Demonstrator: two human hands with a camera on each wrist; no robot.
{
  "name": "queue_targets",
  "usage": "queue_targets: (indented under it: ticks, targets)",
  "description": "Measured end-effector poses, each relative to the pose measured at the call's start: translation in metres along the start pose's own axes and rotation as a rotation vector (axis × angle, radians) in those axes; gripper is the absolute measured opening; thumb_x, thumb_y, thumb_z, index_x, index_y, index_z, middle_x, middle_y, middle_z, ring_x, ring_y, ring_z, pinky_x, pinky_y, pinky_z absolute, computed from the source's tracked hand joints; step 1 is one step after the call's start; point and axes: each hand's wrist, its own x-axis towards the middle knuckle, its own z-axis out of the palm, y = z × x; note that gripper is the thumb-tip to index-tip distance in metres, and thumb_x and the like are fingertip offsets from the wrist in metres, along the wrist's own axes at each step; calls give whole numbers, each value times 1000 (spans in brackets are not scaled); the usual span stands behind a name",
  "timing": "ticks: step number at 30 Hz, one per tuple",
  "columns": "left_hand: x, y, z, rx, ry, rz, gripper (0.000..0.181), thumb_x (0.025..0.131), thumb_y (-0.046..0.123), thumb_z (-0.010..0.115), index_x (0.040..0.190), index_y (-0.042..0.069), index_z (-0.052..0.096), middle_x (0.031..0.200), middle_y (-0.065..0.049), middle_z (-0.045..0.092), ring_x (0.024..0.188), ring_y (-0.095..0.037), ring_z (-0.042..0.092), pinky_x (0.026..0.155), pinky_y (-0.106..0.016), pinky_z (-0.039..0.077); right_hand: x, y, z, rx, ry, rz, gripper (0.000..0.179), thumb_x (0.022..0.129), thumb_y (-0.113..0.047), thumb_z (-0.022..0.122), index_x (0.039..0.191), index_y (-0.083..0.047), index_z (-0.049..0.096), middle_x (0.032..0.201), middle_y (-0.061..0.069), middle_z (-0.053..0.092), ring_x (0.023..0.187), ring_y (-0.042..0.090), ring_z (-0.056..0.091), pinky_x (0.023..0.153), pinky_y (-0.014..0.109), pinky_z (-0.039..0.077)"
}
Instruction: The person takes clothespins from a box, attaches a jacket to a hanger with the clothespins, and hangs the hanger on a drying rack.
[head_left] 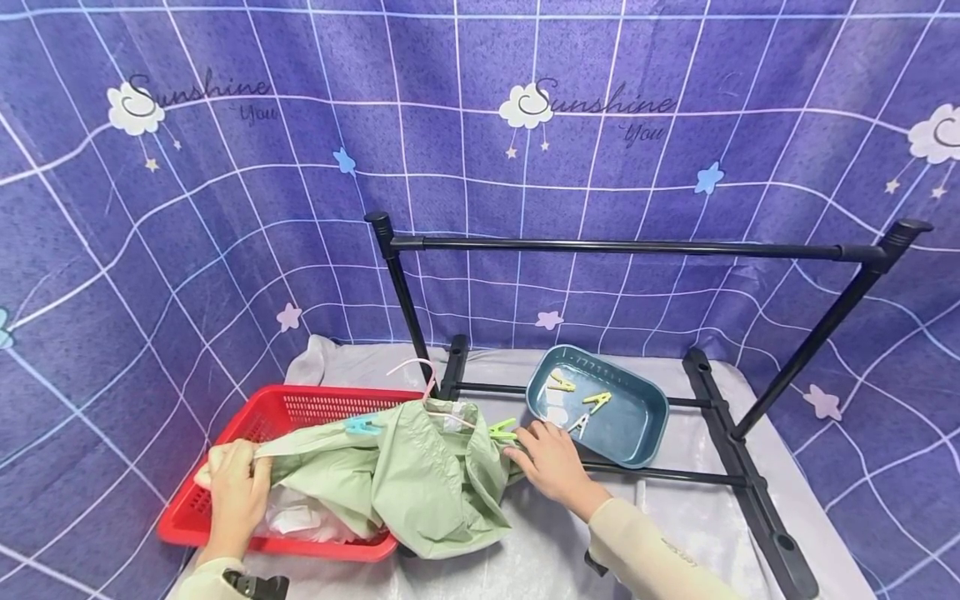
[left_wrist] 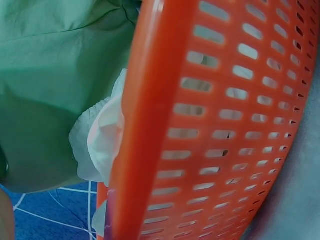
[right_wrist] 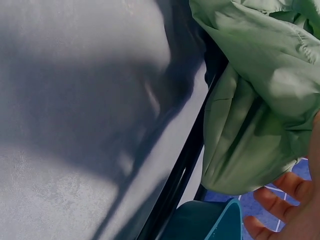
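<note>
A light green jacket (head_left: 420,483) hangs on a pink hanger (head_left: 431,379), partly over the red basket (head_left: 337,546). A blue clothespin (head_left: 363,425) is on its left side and a green clothespin (head_left: 502,429) on its right. My left hand (head_left: 238,492) grips the sleeve's end above the basket; in the left wrist view the jacket (left_wrist: 55,100) drapes beside the basket wall. My right hand (head_left: 555,467) is at the jacket's right side, near the green clothespin. In the right wrist view its fingers (right_wrist: 275,202) are loosely bent and spread beside the jacket; its thumb's contact is unclear.
A blue-grey tray (head_left: 656,425) holds two yellow clothespins (head_left: 597,402) and a whitish one (head_left: 580,426). It rests across the lower bars of a black rack (head_left: 637,247). White cloth or plastic (head_left: 296,517) lies in the basket. A patterned purple curtain (head_left: 480,183) surrounds the space.
</note>
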Motion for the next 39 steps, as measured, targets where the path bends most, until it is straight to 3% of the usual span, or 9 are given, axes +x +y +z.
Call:
queue_targets:
  ticks: [7, 11, 22, 39]
  targets:
    - [-1, -2, -1, -9, -25, 2, 9, 81, -2, 53, 74, -3, 47, 71, -16, 47, 82, -40, 41, 79, -37, 24, 0, -1, 1, 2, 21, 0, 22, 98, -38, 56, 97, -16, 59, 89, 3, 53, 86, 27, 54, 78, 47, 43]
    - [-2, -2, 1, 5, 7, 7, 9, 77, -6, 55, 73, -3, 47, 69, -15, 46, 79, -39, 42, 76, -38, 25, 0, -2, 1, 6, 29, -1, 21, 98, -38, 56, 91, -18, 56, 85, 1, 50, 83, 25, 55, 75, 46, 42]
    - [-4, -3, 2, 22, 25, -10, 11, 74, -10, 56, 73, -2, 48, 69, -16, 48, 79, -39, 42, 75, -36, 25, 1, -3, 1, 14, 27, 4, 15, 99, -33, 55, 100, -19, 63, 86, 0, 50, 81, 24, 56, 76, 48, 43]
    - [-3, -1, 0, -1, -18, -32, 7, 79, -2, 54, 75, -3, 49, 72, -17, 49, 81, -38, 39, 74, -36, 24, 4, -5, -2, -39, 47, -3, 15, 99, -31, 56, 102, -19, 64, 85, 0, 50, 79, 23, 56, 74, 44, 42]
